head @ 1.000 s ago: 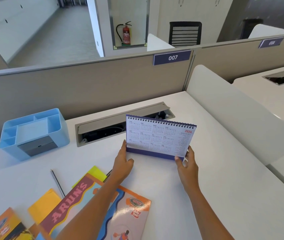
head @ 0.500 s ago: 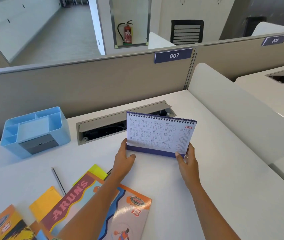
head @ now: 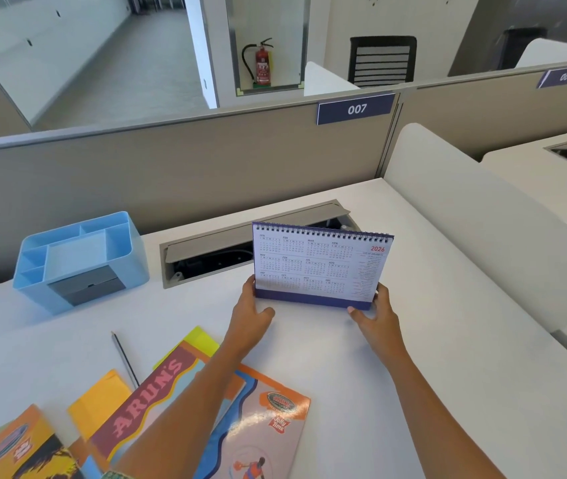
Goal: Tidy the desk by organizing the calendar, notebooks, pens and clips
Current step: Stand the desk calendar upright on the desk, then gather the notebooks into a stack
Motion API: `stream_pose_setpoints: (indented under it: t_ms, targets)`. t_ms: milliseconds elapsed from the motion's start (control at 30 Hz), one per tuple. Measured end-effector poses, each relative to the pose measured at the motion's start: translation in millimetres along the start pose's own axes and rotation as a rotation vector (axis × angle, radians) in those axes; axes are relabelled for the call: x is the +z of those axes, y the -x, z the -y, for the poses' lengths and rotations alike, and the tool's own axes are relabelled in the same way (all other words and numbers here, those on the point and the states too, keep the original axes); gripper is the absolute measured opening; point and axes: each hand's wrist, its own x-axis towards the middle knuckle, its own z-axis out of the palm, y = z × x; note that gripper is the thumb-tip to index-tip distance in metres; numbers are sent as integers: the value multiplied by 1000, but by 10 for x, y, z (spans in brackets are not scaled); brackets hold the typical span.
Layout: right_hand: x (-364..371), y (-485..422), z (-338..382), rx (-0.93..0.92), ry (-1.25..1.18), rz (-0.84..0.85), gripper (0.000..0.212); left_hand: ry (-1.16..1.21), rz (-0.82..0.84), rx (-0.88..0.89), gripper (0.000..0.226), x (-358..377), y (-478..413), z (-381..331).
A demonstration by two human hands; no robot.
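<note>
Calendar (head: 320,264) was a spiral-bound desk one, white page with a dark blue strip along the bottom, "2026" in red at the top right and all twelve months in tiny grids. It stood upright on the white desk (head: 413,392), just in front of the open cable tray (head: 213,250). Left hand (head: 249,314) and right hand (head: 377,314) each gripped a bottom corner, fingers curled behind and thumbs in front. Plenty of bare desk to the right and in front of it. Left side was busier: a blue organizer (head: 78,261) near the partition, a pencil (head: 124,359), and notebooks (head: 226,416), one reading "ARUN'S" and "Jolly Time". Partition sign (head: 356,108) said "007".
</note>
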Motion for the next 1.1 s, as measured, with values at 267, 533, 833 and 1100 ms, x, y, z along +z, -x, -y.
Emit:
stream_pose_setpoints:
  t_ms: [267, 533, 833, 1100]
  targets:
    - [30, 86, -46, 37, -75, -113, 72, -84, 23, -91, 76, -13, 95, -20]
    - [426, 635, 48, 136, 55, -338, 65, -314, -45, 5, 68, -97, 511, 85]
    - [1429, 1398, 337, -184, 365, -109, 54, -578, -325, 106, 57, -759, 1369, 526]
    - [2249, 2274, 627, -409, 452, 169, 50, -604, -569, -72, 63, -1528, 2497, 1135]
